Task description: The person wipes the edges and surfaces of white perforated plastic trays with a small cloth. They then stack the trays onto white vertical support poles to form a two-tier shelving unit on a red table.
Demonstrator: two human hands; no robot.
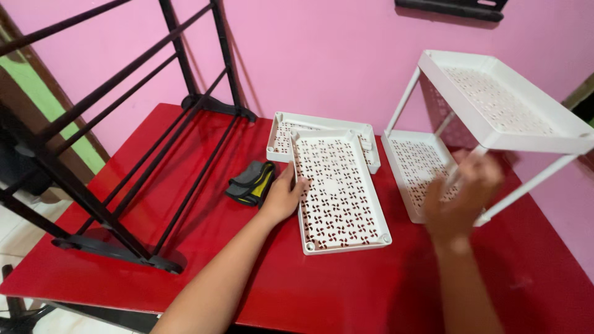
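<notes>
Our left hand (281, 198) lies open, steadying the near white tray (339, 188) on the red table (185, 216); our blurred right hand (461, 198) grips a leg of the tilted shelf (507, 102) at right to prop it.

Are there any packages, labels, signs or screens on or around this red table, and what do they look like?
No package, label, sign or screen shows.
Dark bracket: on the pink wall, top edge; cut off, kind unclear.
Small pouch: grey, black and yellow, on the red table beside the left hand; no visible label.
</notes>
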